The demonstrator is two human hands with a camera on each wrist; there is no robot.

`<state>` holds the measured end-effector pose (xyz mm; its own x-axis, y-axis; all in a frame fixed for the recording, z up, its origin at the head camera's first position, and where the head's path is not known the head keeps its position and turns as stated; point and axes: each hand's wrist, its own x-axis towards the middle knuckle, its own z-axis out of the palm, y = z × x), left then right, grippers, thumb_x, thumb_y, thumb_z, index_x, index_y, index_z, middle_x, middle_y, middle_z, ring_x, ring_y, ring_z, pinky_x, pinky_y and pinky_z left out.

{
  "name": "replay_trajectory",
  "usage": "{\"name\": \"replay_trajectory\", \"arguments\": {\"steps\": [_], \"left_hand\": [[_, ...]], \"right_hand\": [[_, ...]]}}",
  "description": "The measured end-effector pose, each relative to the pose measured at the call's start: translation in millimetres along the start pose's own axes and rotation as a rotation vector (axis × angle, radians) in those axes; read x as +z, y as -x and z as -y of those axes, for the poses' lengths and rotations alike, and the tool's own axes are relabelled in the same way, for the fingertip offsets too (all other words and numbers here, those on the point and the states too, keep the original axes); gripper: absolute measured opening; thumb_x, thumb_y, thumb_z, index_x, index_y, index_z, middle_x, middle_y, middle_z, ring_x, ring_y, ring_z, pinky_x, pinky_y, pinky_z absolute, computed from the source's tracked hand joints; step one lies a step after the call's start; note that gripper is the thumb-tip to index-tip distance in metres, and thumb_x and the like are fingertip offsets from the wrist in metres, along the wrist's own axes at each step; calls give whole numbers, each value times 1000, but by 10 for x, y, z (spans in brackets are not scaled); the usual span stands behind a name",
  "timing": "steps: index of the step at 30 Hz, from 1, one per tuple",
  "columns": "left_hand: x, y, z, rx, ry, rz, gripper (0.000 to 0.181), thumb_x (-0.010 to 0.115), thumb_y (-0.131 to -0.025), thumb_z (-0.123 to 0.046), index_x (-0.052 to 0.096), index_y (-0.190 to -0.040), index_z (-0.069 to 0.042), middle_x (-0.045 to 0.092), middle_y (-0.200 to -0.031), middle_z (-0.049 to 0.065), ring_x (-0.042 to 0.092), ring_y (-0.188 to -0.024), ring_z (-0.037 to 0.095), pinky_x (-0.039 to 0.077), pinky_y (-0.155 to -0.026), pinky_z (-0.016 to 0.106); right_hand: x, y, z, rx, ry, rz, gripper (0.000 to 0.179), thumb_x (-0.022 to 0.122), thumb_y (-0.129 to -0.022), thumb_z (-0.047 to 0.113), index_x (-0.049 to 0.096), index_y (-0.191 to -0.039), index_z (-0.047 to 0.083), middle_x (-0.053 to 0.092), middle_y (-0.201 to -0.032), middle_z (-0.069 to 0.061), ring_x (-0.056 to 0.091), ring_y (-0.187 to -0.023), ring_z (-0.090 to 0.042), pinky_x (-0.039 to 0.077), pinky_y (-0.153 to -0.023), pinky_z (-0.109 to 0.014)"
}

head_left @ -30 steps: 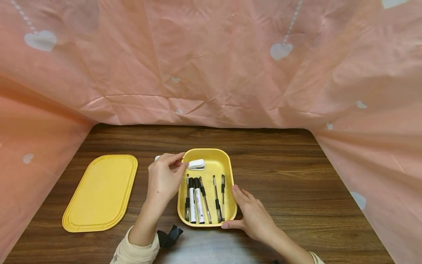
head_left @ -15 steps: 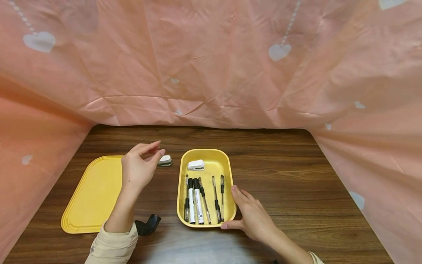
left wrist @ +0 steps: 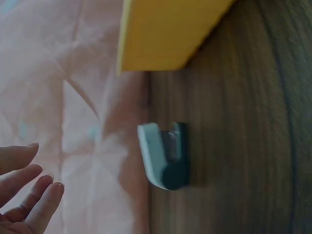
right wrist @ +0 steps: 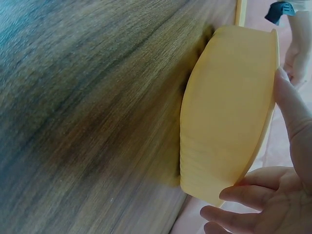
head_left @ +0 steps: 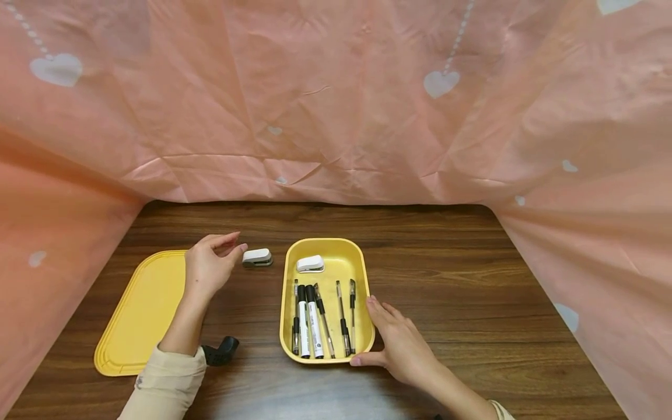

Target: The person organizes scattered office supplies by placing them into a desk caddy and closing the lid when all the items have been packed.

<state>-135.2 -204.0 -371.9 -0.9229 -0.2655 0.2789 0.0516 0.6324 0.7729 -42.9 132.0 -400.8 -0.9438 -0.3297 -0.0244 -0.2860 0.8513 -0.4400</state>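
Observation:
A yellow box (head_left: 283, 326) stands on the table, holding a white stapler (head_left: 310, 263), two black-capped white markers (head_left: 314, 326) and several pens (head_left: 342, 318). Beyond its left side a second stapler (head_left: 257, 257), white over dark grey, lies on the tabletop. My left hand (head_left: 209, 265) hovers just left of that stapler, thumb and fingers apart with nothing between them; in the left wrist view a gap separates fingertips and stapler (left wrist: 163, 156). My right hand (head_left: 401, 344) rests on the box's front right corner, its fairly straight fingers and thumb touching the rim and wall (right wrist: 226, 107).
A yellow lid (head_left: 139, 309) lies flat at the left, partly behind the left forearm. A black strap piece (head_left: 223, 352) sticks out at the left sleeve. Pink cloth (head_left: 336, 105) with pale hearts hangs behind the wooden table (head_left: 446, 262) and along both sides.
My left hand has drawn back leftward from over the box's left rim, uncovering the second stapler and now overlapping the lid. My right hand has stayed on the box.

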Motion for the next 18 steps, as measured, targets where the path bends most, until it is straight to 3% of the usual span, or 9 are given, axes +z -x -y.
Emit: {"name": "replay_trajectory", "arguments": {"steps": [4, 9, 18], "left_hand": [[48, -44, 122, -16, -54, 18, 32, 76, -84, -19, 73, -113, -5, 71, -109, 17, 72, -95, 30, 51, -66, 10], [115, -78, 236, -17, -87, 49, 33, 76, -83, -17, 72, -112, -3, 71, -108, 20, 71, -95, 32, 57, -78, 42], [210, -108, 362, -27, -90, 86, 34, 76, -83, -17, 72, -113, -3, 71, -108, 21, 72, -93, 32, 56, -80, 46]], "right_hand": [[0, 4, 0, -2, 2, 0, 106, 81, -63, 54, 40, -146, 2, 41, -152, -15, 42, -136, -42, 37, -98, -71], [-2, 6, 3, -3, 5, 0, 107, 80, -63, 54, 40, -147, 2, 41, -152, -15, 42, -136, -41, 38, -98, -71], [2, 2, 13, 7, 3, 11, 106, 80, -64, 55, 40, -147, 2, 39, -153, -15, 40, -137, -41, 36, -99, -71]]}}
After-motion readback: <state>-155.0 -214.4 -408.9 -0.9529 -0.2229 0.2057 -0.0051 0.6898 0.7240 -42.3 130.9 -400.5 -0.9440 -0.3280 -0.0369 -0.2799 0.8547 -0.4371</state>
